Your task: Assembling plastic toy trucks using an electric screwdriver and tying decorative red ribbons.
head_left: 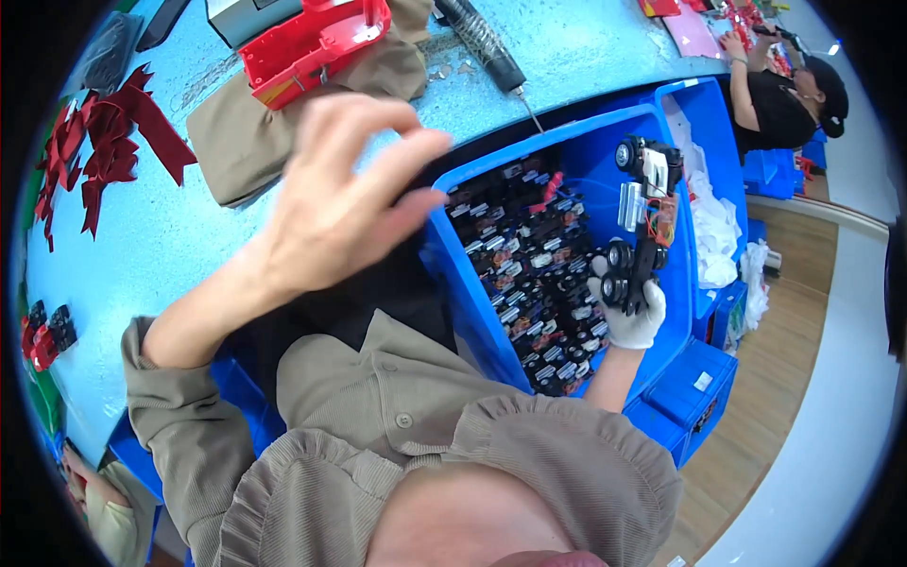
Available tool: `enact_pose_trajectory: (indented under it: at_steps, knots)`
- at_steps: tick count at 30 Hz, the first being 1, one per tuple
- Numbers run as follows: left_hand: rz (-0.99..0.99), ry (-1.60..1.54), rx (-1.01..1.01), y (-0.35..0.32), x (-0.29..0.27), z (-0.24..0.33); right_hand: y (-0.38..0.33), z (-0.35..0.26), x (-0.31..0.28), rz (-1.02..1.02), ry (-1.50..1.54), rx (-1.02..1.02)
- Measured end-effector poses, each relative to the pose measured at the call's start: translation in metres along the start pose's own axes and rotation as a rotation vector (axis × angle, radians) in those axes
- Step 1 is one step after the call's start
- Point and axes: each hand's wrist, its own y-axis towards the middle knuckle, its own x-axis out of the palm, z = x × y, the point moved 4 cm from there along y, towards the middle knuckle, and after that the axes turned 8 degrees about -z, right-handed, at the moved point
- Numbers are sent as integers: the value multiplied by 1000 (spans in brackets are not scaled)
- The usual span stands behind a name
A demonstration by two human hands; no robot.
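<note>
My right hand (630, 319), in a white glove, grips a toy car chassis (643, 213) by its lower end. The chassis has black wheels, a clear part and coloured wires, and it hangs over a blue bin (567, 129). The bin is filled with several small black toy car parts (529, 269). My bare left hand (345, 203) is raised over the table edge beside the bin's left corner. Its fingers are curved and apart, with nothing seen in them.
On the light blue table lie a red toy car shell (316, 38) on a tan cloth (241, 137), a black pointed tool (484, 42), red ribbon pieces (104, 142) and a small red-black toy (42, 335). A second blue bin (713, 113) holds white bags. Another person (784, 94) works at upper right.
</note>
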Motion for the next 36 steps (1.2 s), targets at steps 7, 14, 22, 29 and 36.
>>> enact_pose_trajectory:
  at_steps: [7, 14, 22, 29, 36]
  knots:
    - [-111, -382, -226, 18, 26, 29, 16, 35, 118, -285, -448, -15]
    - [-115, 81, -342, -34, -55, -17, 53, 46, 94, -512, -448, 273]
    - [-251, 718, -280, -36, -109, -43, 100, 120, 135, -343, 160, 999]
    - [-332, 451, -425, -25, -106, -84, 142, 94, 136, -284, -135, 839]
    - [-122, -21, -243, 10, -71, -130, 270, 42, 184, -219, -1612, -464]
